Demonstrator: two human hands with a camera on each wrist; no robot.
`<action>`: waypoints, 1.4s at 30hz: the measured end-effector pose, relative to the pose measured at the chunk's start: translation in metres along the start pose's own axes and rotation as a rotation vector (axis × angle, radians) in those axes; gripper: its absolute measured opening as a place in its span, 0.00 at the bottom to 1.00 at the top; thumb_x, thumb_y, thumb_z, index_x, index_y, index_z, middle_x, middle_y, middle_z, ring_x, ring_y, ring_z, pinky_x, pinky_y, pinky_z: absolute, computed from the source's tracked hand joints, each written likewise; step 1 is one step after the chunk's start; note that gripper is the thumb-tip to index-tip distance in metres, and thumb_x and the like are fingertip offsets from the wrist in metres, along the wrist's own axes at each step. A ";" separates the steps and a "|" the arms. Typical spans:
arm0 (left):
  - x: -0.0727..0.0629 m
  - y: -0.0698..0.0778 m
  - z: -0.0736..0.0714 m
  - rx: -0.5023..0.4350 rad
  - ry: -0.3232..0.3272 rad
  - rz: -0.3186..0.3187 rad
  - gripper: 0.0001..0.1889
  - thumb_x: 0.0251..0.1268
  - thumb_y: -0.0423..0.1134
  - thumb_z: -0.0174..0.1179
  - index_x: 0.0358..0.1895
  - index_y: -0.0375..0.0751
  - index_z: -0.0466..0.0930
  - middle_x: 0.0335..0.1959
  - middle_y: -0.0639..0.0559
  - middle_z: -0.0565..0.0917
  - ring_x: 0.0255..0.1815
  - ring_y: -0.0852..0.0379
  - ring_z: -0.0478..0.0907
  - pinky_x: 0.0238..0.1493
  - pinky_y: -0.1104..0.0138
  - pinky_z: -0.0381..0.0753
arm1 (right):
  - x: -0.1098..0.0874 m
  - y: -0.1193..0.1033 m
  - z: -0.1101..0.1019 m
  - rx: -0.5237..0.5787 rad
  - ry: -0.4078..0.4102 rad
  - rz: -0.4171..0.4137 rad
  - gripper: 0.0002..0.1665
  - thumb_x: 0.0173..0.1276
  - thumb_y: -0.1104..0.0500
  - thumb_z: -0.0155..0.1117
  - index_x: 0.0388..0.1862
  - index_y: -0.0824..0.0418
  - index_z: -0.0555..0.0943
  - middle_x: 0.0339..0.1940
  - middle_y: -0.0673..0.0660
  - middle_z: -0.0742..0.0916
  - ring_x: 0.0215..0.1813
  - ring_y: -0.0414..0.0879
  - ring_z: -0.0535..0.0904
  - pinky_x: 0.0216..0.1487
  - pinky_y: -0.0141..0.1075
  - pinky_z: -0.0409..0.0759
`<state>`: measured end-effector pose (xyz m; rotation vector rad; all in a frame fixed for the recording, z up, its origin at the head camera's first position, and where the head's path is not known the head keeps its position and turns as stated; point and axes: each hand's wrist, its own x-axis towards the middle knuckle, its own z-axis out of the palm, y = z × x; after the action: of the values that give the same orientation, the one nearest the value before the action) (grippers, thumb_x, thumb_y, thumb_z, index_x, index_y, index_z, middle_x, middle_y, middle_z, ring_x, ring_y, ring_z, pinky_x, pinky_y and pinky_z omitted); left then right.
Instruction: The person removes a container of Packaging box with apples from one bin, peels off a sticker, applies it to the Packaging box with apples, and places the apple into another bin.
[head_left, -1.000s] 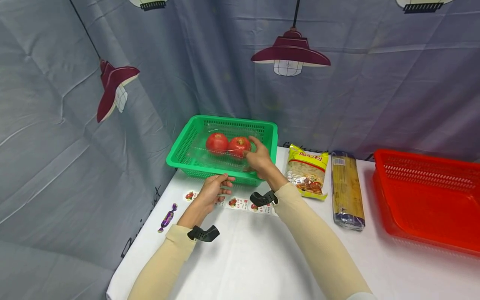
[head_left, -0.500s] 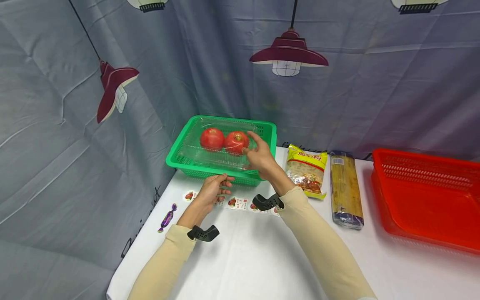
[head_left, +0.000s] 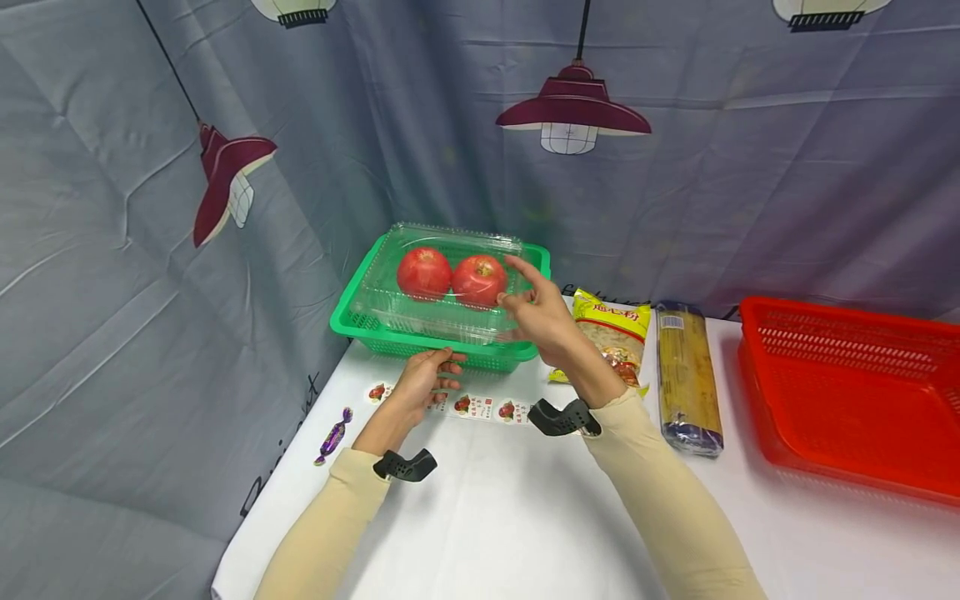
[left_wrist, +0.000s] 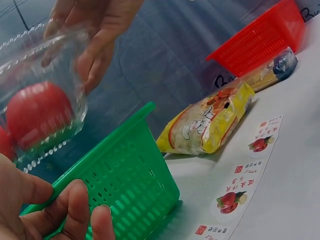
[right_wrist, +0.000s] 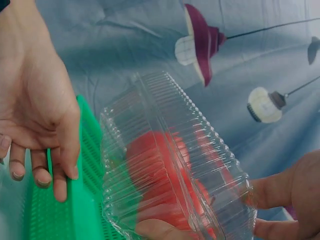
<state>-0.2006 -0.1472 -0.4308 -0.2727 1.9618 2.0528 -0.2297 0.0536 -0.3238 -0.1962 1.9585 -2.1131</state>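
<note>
Above the green basket (head_left: 491,358), the clear box (head_left: 441,312) has risen, seemingly free; right hand (head_left: 543,317) grips it, left hand (head_left: 424,380) pinches the near rim (left_wrist: 102,152).

A curtained-off work corner: grey-blue fabric (head_left: 735,192), printed with maroon pendant lamps (head_left: 574,107), lines 2 sides of a white-covered table (head_left: 480,508).

clear box (head_left: 441,310) lifted higher
</note>
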 end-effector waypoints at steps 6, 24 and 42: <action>0.000 0.001 0.000 0.006 -0.020 -0.006 0.21 0.80 0.46 0.44 0.58 0.31 0.77 0.33 0.53 0.76 0.28 0.56 0.77 0.25 0.66 0.64 | -0.016 -0.004 -0.008 0.017 0.012 -0.022 0.37 0.72 0.70 0.54 0.75 0.44 0.64 0.42 0.63 0.67 0.39 0.50 0.70 0.41 0.57 0.81; -0.004 -0.003 0.002 -0.009 0.052 -0.004 0.14 0.78 0.38 0.40 0.48 0.33 0.73 0.40 0.42 0.80 0.32 0.53 0.78 0.27 0.66 0.66 | -0.075 -0.002 -0.065 -0.123 0.007 -0.061 0.38 0.74 0.70 0.50 0.79 0.46 0.59 0.51 0.66 0.66 0.54 0.61 0.70 0.39 0.51 0.83; -0.003 -0.003 0.002 0.015 0.031 0.052 0.17 0.77 0.46 0.47 0.46 0.34 0.77 0.26 0.53 0.78 0.20 0.61 0.70 0.22 0.68 0.64 | -0.142 0.013 -0.104 -0.215 0.033 -0.133 0.37 0.75 0.65 0.55 0.79 0.46 0.59 0.52 0.64 0.64 0.45 0.53 0.74 0.37 0.44 0.84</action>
<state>-0.1969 -0.1455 -0.4330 -0.2541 2.0220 2.0775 -0.1201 0.1913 -0.3356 -0.3423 2.2485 -1.9909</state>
